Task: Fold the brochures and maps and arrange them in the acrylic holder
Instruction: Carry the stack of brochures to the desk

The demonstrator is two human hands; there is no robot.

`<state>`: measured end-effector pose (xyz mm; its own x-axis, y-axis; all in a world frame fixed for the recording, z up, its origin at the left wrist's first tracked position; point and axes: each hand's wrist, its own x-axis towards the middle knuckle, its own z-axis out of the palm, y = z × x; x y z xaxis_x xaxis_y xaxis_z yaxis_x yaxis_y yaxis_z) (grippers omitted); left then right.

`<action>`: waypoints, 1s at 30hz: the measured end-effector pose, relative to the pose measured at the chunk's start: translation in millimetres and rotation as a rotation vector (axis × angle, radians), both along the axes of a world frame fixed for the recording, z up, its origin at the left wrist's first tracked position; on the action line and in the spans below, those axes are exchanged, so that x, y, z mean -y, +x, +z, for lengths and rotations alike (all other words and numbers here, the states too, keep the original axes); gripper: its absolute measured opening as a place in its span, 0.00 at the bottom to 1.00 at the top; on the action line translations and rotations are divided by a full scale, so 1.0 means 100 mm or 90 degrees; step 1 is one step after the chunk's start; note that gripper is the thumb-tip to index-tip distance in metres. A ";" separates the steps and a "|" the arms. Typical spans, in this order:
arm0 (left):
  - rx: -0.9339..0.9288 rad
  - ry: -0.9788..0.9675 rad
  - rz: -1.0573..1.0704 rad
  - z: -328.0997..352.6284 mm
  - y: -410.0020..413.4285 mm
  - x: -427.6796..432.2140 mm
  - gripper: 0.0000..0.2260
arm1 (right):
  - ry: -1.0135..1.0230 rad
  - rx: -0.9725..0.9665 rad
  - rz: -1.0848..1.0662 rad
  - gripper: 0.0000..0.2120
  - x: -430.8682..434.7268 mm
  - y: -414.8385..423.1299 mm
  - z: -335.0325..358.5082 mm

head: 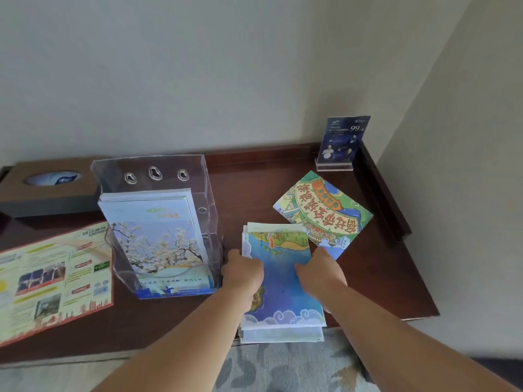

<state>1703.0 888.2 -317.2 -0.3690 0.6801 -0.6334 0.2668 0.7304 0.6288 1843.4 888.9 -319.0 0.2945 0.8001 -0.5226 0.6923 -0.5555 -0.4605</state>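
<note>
A folded blue map lies on the dark wooden table, its near end hanging over the front edge. My left hand grips its left edge and my right hand grips its right edge. To the left stands the clear acrylic holder with several blossom-print brochures inside. A folded green and orange map lies flat behind the blue one, partly under it. An unfolded brochure with an orange border lies at the far left.
A brown tissue box sits at the back left. A small acrylic sign stand with a dark blue card is in the back right corner by the table's raised rim. Walls close the back and right. Patterned carpet shows below.
</note>
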 end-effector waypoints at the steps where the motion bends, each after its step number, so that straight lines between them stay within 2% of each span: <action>1: -0.011 0.014 0.002 0.01 0.01 -0.03 0.17 | -0.012 0.000 0.004 0.17 -0.04 0.00 -0.01; 4: -0.058 0.004 -0.035 -0.01 0.00 -0.10 0.17 | -0.046 -0.020 0.015 0.16 -0.13 0.00 -0.06; 11: -0.171 0.009 -0.115 -0.05 0.10 -0.33 0.17 | -0.006 -0.002 -0.040 0.20 -0.33 0.04 -0.06; 16: -0.248 0.026 -0.183 -0.04 0.13 -0.31 0.16 | -0.013 0.028 -0.021 0.18 -0.34 0.04 -0.05; 19: -0.298 0.085 -0.240 0.04 0.12 -0.24 0.17 | 0.007 0.049 -0.005 0.22 -0.28 0.02 0.03; 21: -0.328 0.149 -0.287 0.14 0.12 -0.21 0.20 | 0.080 0.131 0.065 0.26 -0.19 0.00 0.11; 23: -0.324 0.201 -0.325 0.24 0.12 -0.18 0.21 | 0.186 0.180 0.156 0.28 -0.10 -0.02 0.19; 25: -0.295 0.238 -0.364 0.37 0.12 -0.14 0.20 | 0.233 0.147 0.200 0.28 -0.05 -0.06 0.28; 30: -0.215 0.313 -0.384 0.70 0.05 -0.03 0.16 | 0.314 0.052 0.211 0.25 0.00 -0.11 0.55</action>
<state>1708.1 891.6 -247.0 0.0292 0.9903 -0.1357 0.7533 0.0674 0.6542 1832.7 889.0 -264.4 0.0119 0.9986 -0.0522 0.8361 -0.0386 -0.5473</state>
